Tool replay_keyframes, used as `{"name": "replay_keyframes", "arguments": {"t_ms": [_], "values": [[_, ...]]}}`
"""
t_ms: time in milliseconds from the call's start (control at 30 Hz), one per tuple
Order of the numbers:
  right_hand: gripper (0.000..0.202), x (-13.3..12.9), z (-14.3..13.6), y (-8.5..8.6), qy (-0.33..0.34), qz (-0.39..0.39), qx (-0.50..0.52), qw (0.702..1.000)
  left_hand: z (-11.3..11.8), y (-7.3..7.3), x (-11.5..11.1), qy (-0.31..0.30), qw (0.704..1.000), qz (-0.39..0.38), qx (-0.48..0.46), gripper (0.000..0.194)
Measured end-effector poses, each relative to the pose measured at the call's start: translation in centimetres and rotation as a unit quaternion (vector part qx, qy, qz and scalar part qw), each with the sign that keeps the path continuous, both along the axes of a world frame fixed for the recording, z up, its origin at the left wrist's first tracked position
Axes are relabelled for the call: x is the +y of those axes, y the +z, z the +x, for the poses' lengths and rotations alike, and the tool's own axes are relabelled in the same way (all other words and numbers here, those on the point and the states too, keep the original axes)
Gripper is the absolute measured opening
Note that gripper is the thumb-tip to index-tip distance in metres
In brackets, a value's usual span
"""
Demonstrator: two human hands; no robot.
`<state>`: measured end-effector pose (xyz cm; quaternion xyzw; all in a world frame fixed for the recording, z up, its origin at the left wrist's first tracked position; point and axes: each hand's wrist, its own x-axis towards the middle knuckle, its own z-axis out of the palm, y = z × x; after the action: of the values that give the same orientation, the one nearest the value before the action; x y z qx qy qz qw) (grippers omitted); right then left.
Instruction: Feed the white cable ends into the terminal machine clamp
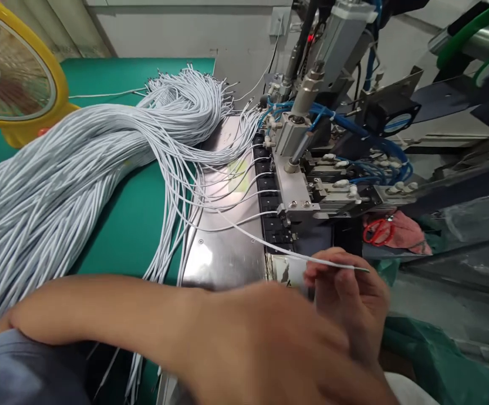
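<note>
Between thumb and fingers, my right hand pinches a thin white cable close to its end. A short green wire tip sticks out past the thumb. The rest of that cable runs back left toward the other cables. My left hand is smeared by motion in front of my right wrist, and its fingers cannot be made out. Just beyond the hands, several cable ends sit in a row of black holders along the machine. A large bundle of white cables lies at left.
A steel plate and a green table mat lie under the cables. A yellow fan stands at far left. Blue air hoses cross the machine. Red-handled scissors rest by a pink cloth at right.
</note>
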<state>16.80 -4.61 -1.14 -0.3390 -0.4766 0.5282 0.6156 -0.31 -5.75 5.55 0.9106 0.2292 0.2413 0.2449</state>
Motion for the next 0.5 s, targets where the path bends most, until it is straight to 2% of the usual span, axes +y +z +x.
{"name": "replay_keyframes", "arguments": {"t_ms": [67, 100, 267, 400, 500], "values": [[0.009, 0.3, -0.1, -0.4, -0.008, 0.014, -0.009, 1.0, 0.2, -0.7, 1.2, 0.103, 0.992, 0.046, -0.055, 0.023], [0.01, 0.4, -0.2, -0.6, -0.011, 0.02, -0.009, 1.0, 0.3, -1.1, 1.9, 0.126, 0.988, 0.053, -0.073, 0.023], [0.012, 0.6, 0.3, -1.4, -0.032, 0.043, -0.064, 0.996, 1.1, -2.9, 3.9, 0.104, 0.988, 0.045, -0.11, 0.016], [0.012, 0.4, 0.3, -0.9, -0.059, 0.042, -0.089, 0.993, 1.3, -2.5, 3.6, 0.116, 0.988, -0.04, -0.091, 0.017], [0.013, 0.3, 0.6, -0.3, -0.08, 0.037, -0.126, 0.988, 1.2, -2.3, 3.6, 0.101, 0.987, -0.085, -0.088, 0.019]]}}
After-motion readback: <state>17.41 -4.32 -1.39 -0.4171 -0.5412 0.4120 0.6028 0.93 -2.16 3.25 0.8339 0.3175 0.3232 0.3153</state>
